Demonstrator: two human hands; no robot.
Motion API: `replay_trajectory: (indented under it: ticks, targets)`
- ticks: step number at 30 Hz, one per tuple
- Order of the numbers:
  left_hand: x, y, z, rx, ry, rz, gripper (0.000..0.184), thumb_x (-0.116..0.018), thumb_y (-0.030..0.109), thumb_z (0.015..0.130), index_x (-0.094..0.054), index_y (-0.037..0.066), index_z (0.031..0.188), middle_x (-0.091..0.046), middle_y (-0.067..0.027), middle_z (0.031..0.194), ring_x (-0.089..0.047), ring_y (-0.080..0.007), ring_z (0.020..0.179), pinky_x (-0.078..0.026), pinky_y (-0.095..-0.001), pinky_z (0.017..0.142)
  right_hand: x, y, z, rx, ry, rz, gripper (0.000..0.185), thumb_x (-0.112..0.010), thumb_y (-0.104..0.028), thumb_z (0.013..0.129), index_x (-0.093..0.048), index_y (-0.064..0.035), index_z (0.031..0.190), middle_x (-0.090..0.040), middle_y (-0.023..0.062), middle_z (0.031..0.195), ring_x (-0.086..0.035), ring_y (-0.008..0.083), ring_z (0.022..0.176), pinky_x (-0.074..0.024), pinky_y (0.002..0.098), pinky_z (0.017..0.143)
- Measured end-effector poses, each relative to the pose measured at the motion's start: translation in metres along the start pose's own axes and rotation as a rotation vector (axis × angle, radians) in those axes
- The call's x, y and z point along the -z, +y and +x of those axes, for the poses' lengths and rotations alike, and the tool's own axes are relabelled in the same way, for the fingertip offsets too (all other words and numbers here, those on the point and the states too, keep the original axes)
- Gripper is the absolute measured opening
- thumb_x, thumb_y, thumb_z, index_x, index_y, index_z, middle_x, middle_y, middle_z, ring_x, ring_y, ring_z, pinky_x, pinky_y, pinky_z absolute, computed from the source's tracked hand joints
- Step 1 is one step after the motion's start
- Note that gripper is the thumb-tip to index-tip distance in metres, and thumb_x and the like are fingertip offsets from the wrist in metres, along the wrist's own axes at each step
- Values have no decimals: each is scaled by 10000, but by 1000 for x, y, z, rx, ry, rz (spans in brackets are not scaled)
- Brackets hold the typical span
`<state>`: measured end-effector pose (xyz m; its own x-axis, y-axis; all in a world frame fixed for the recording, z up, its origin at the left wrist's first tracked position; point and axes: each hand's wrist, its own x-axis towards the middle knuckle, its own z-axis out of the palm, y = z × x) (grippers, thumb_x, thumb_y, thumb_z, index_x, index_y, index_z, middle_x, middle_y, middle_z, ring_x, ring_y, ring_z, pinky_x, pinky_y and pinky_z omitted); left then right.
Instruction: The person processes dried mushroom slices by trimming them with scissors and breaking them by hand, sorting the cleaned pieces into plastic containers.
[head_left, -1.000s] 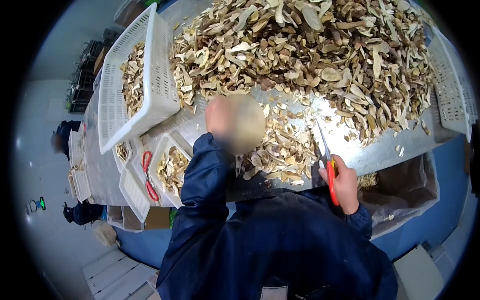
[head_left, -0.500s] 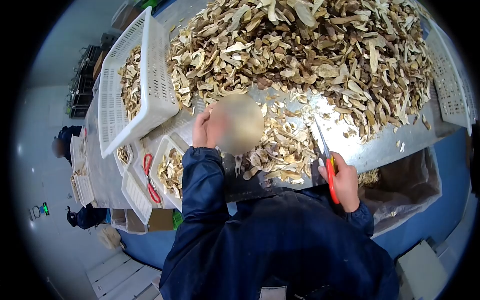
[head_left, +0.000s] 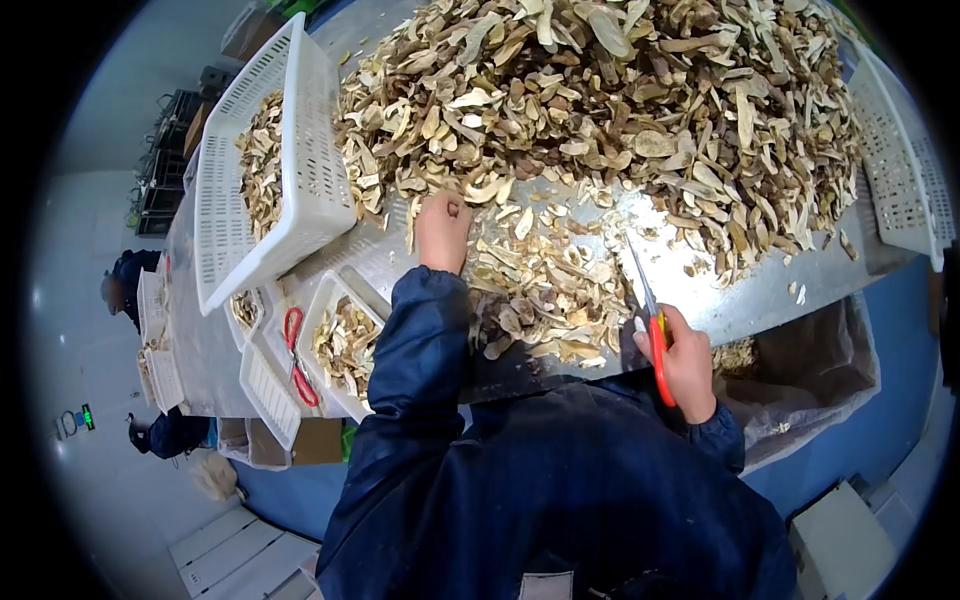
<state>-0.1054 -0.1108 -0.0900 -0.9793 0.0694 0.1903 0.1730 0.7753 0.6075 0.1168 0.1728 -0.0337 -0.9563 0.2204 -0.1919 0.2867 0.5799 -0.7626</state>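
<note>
"What changes on your feed?"

"Mostly the left hand (head_left: 443, 235). Half a second ago a blurred disc covers part of it; now I see it plainly, turned over and shifted toward 12 o'clock, up to the near edge of the heap (head_left: 600, 110) of slices. Its fingers curl in; I can't tell from here whether they pinch a piece."

"And the right hand (head_left: 690, 365)?"

"Almost unmoved. It's wrapped round the red handles of the scissors (head_left: 658, 340), between 3 and 4 o'clock from my picture's centre, over the near side of the worktop (head_left: 765, 305)."

"Which way do they point?"

"The blades (head_left: 643, 278) aim away from the wearer, between 11 and 12 o'clock, much as before. The long axis runs from there back to the handles, between 5 and 6. The blades look close together."

"What lies between the hands?"

"A loose scatter (head_left: 555, 290) of cut slices, at about 4 o'clock from the left hand, its pieces lying at all angles. A white basket (head_left: 325, 165), partly filled with slices, stands at 10 o'clock from centre."
</note>
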Motion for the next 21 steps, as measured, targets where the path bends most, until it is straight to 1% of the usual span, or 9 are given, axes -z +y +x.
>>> replay_trajectory:
  ticks: [2,3,6,7,11,14,15,18,21]
  targets:
    - [3,0,-14,-40,-36,-50,168,-671,73,747,-574,-17,851,-580,-137,748,-564,-235,681,-445,-314,658,2,-4,1,-17,-25,-6,418,-719,-313,789,-585,-10,1043,-565,183,585,-590,370,554,-430,401,495]
    - [3,-3,-20,-12,-71,2,147,-665,81,780,-574,-14,846,-603,-118,778,-595,-262,733,-470,-338,665,3,-4,1,-27,-35,-12,419,-719,-314,789,-585,-9,1044,-565,183,585,-590,370,554,-431,402,496]
    - [13,4,-35,161,-182,-492,150,-654,108,820,-576,16,909,-571,-35,770,-534,-181,661,-447,-291,606,1,1,0,0,-15,0,415,-717,-313,791,-585,-9,1041,-565,181,580,-588,371,550,-431,405,494]
    - [29,11,-38,533,-375,-802,216,-602,113,866,-534,43,1060,-516,4,822,-449,-115,642,-391,-239,552,1,2,0,-2,-13,0,415,-717,-314,790,-585,-10,1039,-564,181,579,-588,371,548,-431,405,494]
    - [43,14,-50,648,-471,-1794,305,-495,136,917,-434,48,1203,-471,-31,887,-433,-123,705,-363,-218,549,1,-1,1,-12,-21,-5,414,-719,-318,787,-588,-13,1036,-564,181,579,-588,371,548,-432,406,494]
    - [46,14,-54,594,-595,-2076,320,-476,185,925,-438,56,1215,-493,-46,918,-465,-160,776,-408,-247,605,1,-3,2,-21,-29,-11,418,-721,-323,786,-590,-14,1036,-565,182,580,-589,371,548,-435,405,495]
    - [51,16,-53,720,-561,-2123,275,-456,183,918,-487,71,1167,-505,-55,980,-483,-195,864,-442,-300,674,2,-4,2,-23,-31,-12,420,-721,-325,785,-591,-14,1036,-565,183,581,-589,371,547,-435,404,495]
    - [56,31,-51,922,-263,-2002,178,-434,172,908,-540,94,1029,-508,-55,1031,-487,-210,934,-451,-342,746,-1,1,1,-19,-18,-22,421,-720,-328,786,-591,-15,1036,-563,181,575,-589,366,539,-433,401,490]
    - [51,28,-51,837,-431,-2305,158,-419,215,919,-539,114,905,-492,-31,1003,-466,-194,903,-426,-351,761,-2,1,1,-19,-14,-14,429,-720,-332,785,-592,-16,1045,-561,180,571,-589,362,531,-431,396,485]
